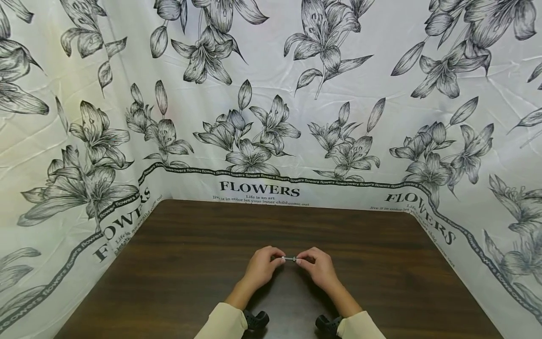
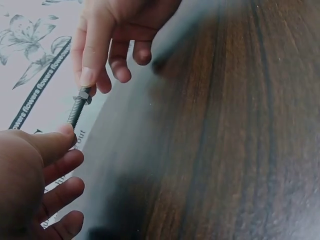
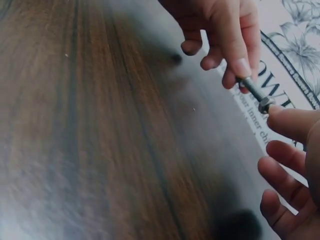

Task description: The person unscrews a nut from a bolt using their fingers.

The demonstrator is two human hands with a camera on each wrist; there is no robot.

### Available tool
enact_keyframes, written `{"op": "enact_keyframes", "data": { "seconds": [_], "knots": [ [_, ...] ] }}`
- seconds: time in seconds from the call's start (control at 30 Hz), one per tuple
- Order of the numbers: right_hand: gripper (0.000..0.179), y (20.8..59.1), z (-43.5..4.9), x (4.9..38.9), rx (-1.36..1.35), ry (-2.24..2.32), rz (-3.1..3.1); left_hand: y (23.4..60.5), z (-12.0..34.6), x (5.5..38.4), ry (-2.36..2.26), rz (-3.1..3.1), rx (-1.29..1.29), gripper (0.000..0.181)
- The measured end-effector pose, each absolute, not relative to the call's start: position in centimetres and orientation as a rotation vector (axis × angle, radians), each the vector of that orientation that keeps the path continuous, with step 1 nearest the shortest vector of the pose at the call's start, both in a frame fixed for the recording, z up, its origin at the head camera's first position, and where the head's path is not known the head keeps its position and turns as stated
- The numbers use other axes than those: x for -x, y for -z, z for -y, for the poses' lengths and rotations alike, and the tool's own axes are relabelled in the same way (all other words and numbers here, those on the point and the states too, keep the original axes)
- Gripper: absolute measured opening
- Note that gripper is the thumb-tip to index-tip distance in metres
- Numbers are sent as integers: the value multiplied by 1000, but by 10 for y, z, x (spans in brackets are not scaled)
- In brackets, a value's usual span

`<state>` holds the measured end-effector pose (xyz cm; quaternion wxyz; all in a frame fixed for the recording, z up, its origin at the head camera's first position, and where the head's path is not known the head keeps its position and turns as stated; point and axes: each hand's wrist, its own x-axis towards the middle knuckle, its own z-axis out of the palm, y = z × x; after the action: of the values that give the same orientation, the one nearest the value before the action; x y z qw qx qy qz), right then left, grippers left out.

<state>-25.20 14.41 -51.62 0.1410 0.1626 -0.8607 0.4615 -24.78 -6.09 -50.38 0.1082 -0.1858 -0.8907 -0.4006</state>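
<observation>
Held up between both hands is a metal bolt [image 1: 289, 258] with a threaded shank. My left hand [image 1: 260, 268] pinches one end of it between thumb and forefinger, and those fingertips hide that end. A hex nut [image 2: 84, 97] sits around the shank near the opposite end. There my right hand [image 1: 321, 269] pinches the bolt with thumb and forefinger, its fingertips right beside the nut. In the right wrist view the bare shank [image 3: 254, 89] shows between the left fingertips and the nut. The other fingers of both hands are loosely bent, away from the bolt.
Beneath the hands lies a dark brown wood-grain table [image 1: 203, 235]. A white cloth [image 1: 262, 193] printed with flowers and lettering hangs round its back and sides. Black wrist mounts [image 1: 256, 320] sit at the cuffs of the pale sleeves [image 1: 224, 322].
</observation>
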Motion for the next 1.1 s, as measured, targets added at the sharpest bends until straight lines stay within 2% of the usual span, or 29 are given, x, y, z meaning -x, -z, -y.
{"op": "enact_keyframes", "data": {
  "seconds": [0.5, 0.83, 0.97, 1.1],
  "knots": [
    [10, 505, -134, 241, -379, -1565, 2241, 496, 56, 243, 1552, 2366, 468, 9],
    [7, 472, -128, 228, -162, -1901, 2207, 475, 52, 239, 1653, 2270, 464, 11],
    [7, 452, -124, 218, -168, -1928, 2188, 470, 51, 239, 1669, 2257, 455, 13],
    [7, 450, -121, 215, -192, -1931, 2122, 469, 50, 239, 1676, 2250, 414, 16]
  ]
}}
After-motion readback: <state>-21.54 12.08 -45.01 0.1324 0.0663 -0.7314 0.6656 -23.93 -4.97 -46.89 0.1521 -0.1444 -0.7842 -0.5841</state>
